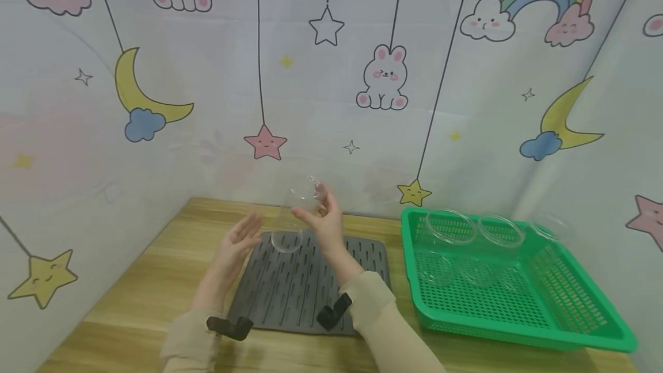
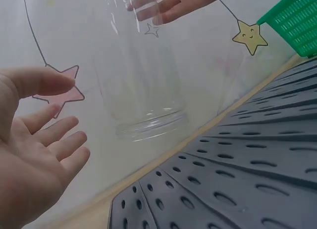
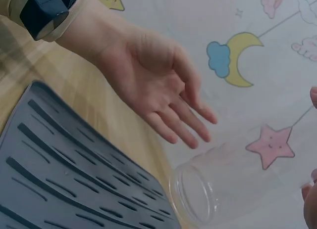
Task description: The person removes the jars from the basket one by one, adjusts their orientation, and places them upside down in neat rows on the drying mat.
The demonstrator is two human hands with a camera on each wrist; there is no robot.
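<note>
Near far edge of grey mat (image 1: 290,295): your right hand (image 1: 326,223) grips clear cup (image 2: 141,80), likely light, stiff, slippery; best held mid-wall; your left hand (image 1: 235,249) relaxed, empty.

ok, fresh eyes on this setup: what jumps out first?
Probably the green basket at the right of the wooden table, the boldest block of colour, with three clear containers standing in it. Next, the cartoon-printed backdrop behind. The see-through container in the right hand's fingers is easier to miss; in the head view it overlaps the grey mat's far edge, with the open left hand alongside.
</note>
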